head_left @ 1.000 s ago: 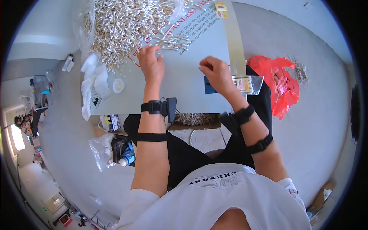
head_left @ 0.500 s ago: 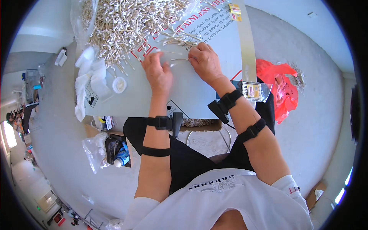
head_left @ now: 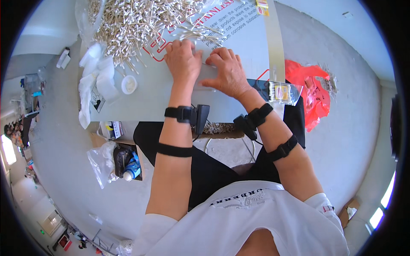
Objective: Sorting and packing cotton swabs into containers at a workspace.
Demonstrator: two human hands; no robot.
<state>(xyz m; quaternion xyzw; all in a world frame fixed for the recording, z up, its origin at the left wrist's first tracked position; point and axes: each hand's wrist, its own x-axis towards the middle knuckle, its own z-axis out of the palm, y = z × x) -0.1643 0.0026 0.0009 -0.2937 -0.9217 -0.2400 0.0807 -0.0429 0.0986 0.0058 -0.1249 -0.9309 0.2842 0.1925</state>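
Note:
A big heap of cotton swabs (head_left: 128, 32) covers the far left of the table, and a looser bunch of swabs (head_left: 198, 33) lies at its right side. My left hand (head_left: 183, 62) rests palm down at the near edge of that bunch, fingers bent and thumb apart; what is under the fingertips is hidden. Beside it, my right hand (head_left: 229, 72) is spread over the table sheet, its thumb stretched towards the left. A single cotton swab (head_left: 207, 89) lies by that thumb, and another is partly visible near the right index finger.
A small round white tub (head_left: 129, 84) and crumpled white wrapping (head_left: 104, 74) lie left of my hands. A clear pack of swabs (head_left: 280, 92) sits at the right table edge, with a red plastic bag (head_left: 305, 91) beyond it. Yellow labels (head_left: 262, 7) lie far right.
My left hand has moved slightly right, towards the bunch of swabs. My right hand has opened, its thumb spreading away from the fingers. The view has shifted a little.

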